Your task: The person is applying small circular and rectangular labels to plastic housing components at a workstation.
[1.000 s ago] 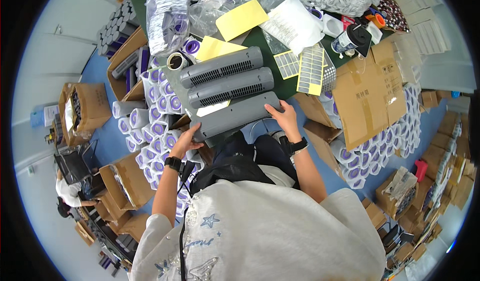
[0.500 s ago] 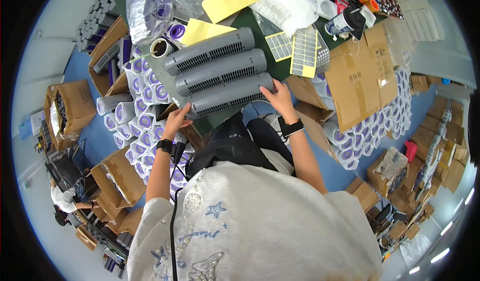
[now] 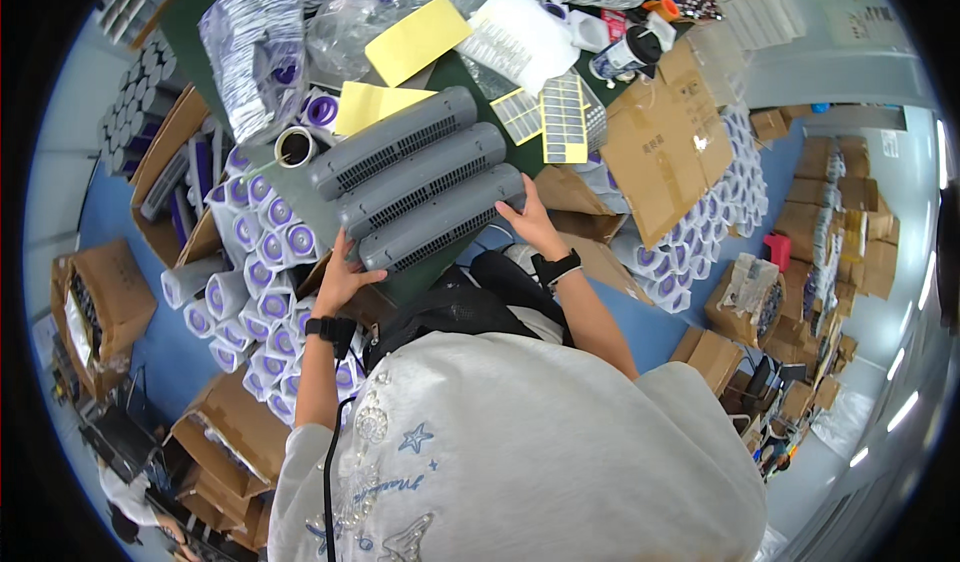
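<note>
Both hands grip the two ends of a long grey slotted housing [image 3: 440, 220], the left hand [image 3: 345, 277] and right hand [image 3: 533, 224] at the near edge of a green table [image 3: 195, 32], where it lies closest of three side by side. Farther across the table are yellow sheets [image 3: 418, 42], label sheets [image 3: 563, 127] and clear plastic bags [image 3: 340, 40]; white-wrapped cylinders [image 3: 240, 230] with purple ends crowd the blue floor [image 3: 110, 217] on both sides of the table, with open cardboard boxes [image 3: 672, 147] beside it and pale walls [image 3: 75, 132] beyond
</note>
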`<state>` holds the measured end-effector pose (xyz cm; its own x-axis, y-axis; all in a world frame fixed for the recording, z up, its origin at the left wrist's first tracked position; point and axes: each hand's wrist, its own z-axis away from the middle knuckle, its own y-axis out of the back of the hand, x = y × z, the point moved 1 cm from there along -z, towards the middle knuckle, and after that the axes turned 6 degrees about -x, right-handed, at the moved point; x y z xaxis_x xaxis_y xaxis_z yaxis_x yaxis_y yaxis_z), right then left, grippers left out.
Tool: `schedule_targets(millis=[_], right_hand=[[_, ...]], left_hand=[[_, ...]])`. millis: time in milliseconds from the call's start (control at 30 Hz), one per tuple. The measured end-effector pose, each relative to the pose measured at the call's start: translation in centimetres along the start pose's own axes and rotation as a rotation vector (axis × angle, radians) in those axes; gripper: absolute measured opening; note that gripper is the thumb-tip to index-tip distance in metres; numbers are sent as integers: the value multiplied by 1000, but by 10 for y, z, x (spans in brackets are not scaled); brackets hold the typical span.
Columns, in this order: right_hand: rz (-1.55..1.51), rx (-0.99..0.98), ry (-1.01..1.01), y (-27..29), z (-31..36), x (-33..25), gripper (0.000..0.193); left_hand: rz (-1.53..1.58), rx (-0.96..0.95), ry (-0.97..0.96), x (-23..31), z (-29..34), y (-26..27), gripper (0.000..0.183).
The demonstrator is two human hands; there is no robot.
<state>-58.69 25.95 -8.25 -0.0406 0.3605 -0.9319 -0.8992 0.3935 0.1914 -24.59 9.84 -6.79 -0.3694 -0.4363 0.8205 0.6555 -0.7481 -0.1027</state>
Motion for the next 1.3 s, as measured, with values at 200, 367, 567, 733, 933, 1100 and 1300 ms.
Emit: schedule_targets(millis=[200, 367, 567, 733, 933, 1100, 1300], right_hand=[[-41, 110, -47, 5, -23, -15, 79], [91, 270, -56, 21, -37, 6, 73], [552, 569, 25, 69, -51, -2, 56], [585, 704, -148, 110, -59, 27, 49], [739, 740, 5, 102, -57, 74, 70], [342, 659, 328, 89, -87, 93, 59], [-76, 618, 494, 102, -88, 98, 57]], left_hand=[[115, 12, -110, -1, -1, -28, 118], [-340, 189, -320, -8, 2, -33, 127], [-893, 358, -397, -31, 3, -46, 134], [-929, 565, -339, -45, -4, -64, 127], [-856, 697, -418, -70, -12, -66, 128], [-619, 787, -612, -82, -17, -73, 129], [-620, 846, -729, -86, -25, -77, 132]])
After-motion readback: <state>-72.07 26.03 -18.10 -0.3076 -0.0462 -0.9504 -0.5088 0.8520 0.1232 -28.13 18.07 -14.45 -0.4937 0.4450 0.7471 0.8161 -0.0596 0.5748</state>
